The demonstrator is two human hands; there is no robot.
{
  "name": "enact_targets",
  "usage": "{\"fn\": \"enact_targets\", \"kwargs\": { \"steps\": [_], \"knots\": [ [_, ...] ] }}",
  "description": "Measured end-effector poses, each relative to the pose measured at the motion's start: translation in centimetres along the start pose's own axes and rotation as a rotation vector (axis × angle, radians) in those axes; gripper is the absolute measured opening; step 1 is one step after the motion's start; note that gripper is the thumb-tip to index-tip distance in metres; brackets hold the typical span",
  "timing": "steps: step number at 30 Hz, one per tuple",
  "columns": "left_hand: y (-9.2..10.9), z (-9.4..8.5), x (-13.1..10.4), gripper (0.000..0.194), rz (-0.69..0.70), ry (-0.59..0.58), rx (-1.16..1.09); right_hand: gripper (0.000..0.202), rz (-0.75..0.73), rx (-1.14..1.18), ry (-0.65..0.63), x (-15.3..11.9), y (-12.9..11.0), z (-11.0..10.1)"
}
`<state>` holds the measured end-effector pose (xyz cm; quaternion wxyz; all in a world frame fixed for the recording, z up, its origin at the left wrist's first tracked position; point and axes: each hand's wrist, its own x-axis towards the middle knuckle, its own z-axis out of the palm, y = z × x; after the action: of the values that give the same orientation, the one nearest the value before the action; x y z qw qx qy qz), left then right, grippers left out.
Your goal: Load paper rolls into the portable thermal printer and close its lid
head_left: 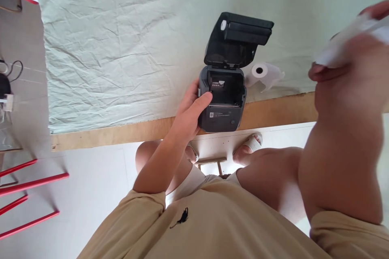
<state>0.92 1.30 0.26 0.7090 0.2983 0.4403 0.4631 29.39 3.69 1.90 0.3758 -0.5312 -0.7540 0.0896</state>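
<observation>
A seated person in a tan shirt faces a wood-edged worktop; the left hand, thumb over the rim, curls around the side of a dark gray printer over the worktop's front edge, its lid swung up; just right of it sits a white paper roll, loose end showing; at far right the blurred right hand closes around a white item, its shape unclear; pale green cloth spreads beyond.
</observation>
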Motion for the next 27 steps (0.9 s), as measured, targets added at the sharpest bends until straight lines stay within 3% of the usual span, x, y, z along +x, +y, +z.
{"fn": "enact_targets", "kwargs": {
  "steps": [1,4,8,10,13,17,21,24,27],
  "knots": [
    [0.0,0.0,0.0,0.065,-0.009,-0.002,0.005,0.041,0.059,0.055,0.102,-0.1,1.1,0.5],
    [0.2,0.0,0.0,0.067,-0.021,-0.007,0.018,0.021,0.170,-0.072,0.110,-0.5,3.1,1.3],
    [0.3,-0.1,0.1,0.067,-0.014,-0.006,0.027,0.025,0.191,-0.210,0.063,-0.7,4.2,1.3],
    [0.2,-0.2,0.2,0.066,-0.008,-0.008,0.025,0.037,0.259,-0.233,0.053,-0.7,4.4,1.3],
    [0.1,-0.4,0.1,0.066,-0.016,-0.013,0.026,0.058,0.287,-0.249,0.073,-0.8,3.1,1.2],
    [0.2,-0.4,0.1,0.069,-0.037,-0.022,0.036,0.039,0.109,-0.209,0.247,-0.9,-1.2,1.9],
    [0.4,-0.2,0.0,0.068,-0.034,-0.012,0.030,0.048,0.088,-0.068,0.048,-1.1,-3.5,5.0],
    [0.4,-0.1,0.0,0.065,-0.029,-0.003,0.024,0.056,0.135,-0.086,-0.024,-1.1,-3.1,6.8],
    [0.3,-0.1,-0.1,0.066,-0.035,-0.002,0.020,0.064,0.082,-0.038,-0.075,-1.1,-2.4,7.0]
  ]
}}
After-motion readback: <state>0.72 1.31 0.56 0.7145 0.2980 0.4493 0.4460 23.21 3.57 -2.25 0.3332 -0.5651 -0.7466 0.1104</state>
